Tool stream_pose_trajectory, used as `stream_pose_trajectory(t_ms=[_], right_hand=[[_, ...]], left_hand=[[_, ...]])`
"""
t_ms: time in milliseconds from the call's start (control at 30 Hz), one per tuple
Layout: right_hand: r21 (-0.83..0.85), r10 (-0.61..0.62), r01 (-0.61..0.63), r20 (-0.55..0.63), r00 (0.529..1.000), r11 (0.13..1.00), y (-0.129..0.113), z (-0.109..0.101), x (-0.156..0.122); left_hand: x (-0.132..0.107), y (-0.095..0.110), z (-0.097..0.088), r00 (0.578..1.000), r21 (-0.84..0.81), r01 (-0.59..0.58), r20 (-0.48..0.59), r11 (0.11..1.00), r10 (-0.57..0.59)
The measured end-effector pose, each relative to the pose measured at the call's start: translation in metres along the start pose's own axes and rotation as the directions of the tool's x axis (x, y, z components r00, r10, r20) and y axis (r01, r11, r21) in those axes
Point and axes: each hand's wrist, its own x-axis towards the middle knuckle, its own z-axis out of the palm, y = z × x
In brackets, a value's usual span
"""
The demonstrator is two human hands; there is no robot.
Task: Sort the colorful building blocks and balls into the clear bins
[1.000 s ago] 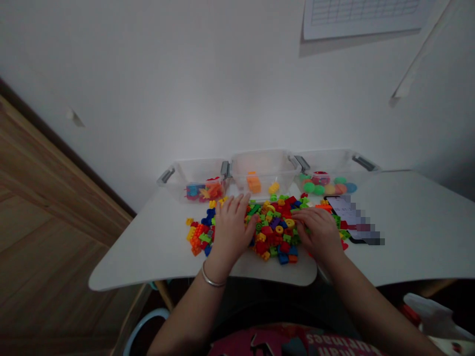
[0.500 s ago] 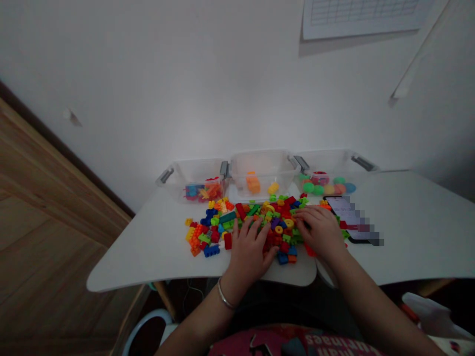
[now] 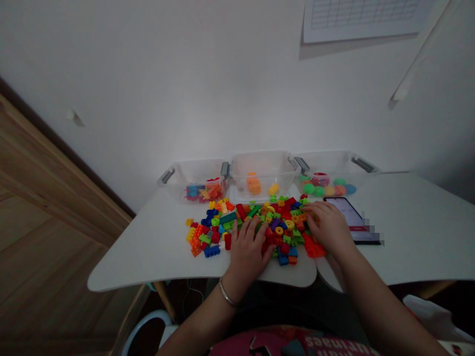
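A heap of small plastic building blocks [image 3: 228, 217] in many colours covers the middle of the white table. My left hand [image 3: 248, 247] lies palm down on the front of it, fingers spread over red blocks. At the right edge of the heap is my right hand [image 3: 328, 225], palm down, with fingers stretched toward green and orange blocks and the thumb apart. What lies beneath its palm is hidden. Close to its wrist sits a flat orange-red piece [image 3: 313, 246]. Blue and orange blocks [image 3: 288, 256] lie between my hands at the front.
Three clear bins stand along the wall: the left bin [image 3: 178, 173] holds mixed pieces, the middle bin [image 3: 265, 160] orange and yellow blocks, the right bin [image 3: 334, 160] coloured balls. A phone [image 3: 347, 212] lies right of my right hand. A seam splits the white tabletop [image 3: 144, 252].
My right hand has shifted slightly right. The orange-red piece beside it shows more fully, and the small pieces that lay by the phone are out of sight. My left hand stays nearly still.
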Motion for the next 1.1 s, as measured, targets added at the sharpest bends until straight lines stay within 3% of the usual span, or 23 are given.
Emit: stream_pose_trajectory(t_ms=[167, 500, 767, 1100], right_hand=[[0.065, 0.011, -0.015, 0.071, 0.997, 0.998, -0.005, 0.003, 0.013], [-0.159, 0.083, -0.036, 0.304, 0.949, 0.987, -0.026, 0.016, 0.042], [-0.242, 0.096, -0.037, 0.235, 0.967, 0.970, -0.029, 0.021, 0.042], [-0.224, 0.137, -0.079, 0.257, 0.957, 0.971, -0.027, 0.019, 0.043]], left_hand=[[-0.001, 0.000, 0.000, 1.000, 0.004, -0.007, -0.021, 1.000, 0.007], [-0.002, -0.001, 0.001, 0.999, -0.005, 0.025, -0.021, 1.000, -0.025], [-0.004, -0.002, 0.000, 0.999, -0.032, 0.041, -0.019, 0.999, -0.042], [-0.003, -0.001, 0.000, 0.999, -0.031, 0.038, -0.018, 0.999, -0.039]])
